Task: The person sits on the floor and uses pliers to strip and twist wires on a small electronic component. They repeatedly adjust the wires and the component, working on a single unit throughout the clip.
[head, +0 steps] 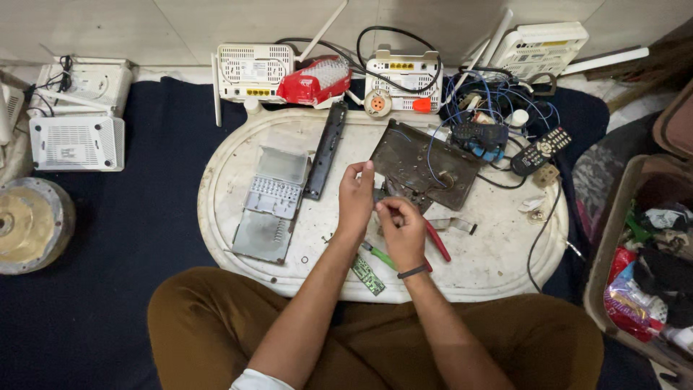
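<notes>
Both hands met over the middle of the white tray (238, 152), and it was close work. The left hand (355, 196) was up with its fingers curled, thumb and forefinger tips pinched at the near corner of the dark metal plate (419, 162); whatever sat between them was too small to make out. The right hand (401, 232) was just beside it, fingers bunched in a pinch too, tips nearly touching the left's; I couldn't tell what it gripped, if anything. A dark band sat on that wrist.

The plate lay tilted on the tray, blue wires (433, 148) looping off it toward a black block (478, 137) at the tray's far edge. Under the right hand lay red-handled pliers (437, 242) and a green screwdriver (377, 254), with a small green board (368, 275) near the tray's front rim. Left of the hands sat a clear bit case (274, 184), opened, and a long black strip (326, 150). A remote (541, 149) rested at the right, and white routers (254, 70) lined the back wall.
</notes>
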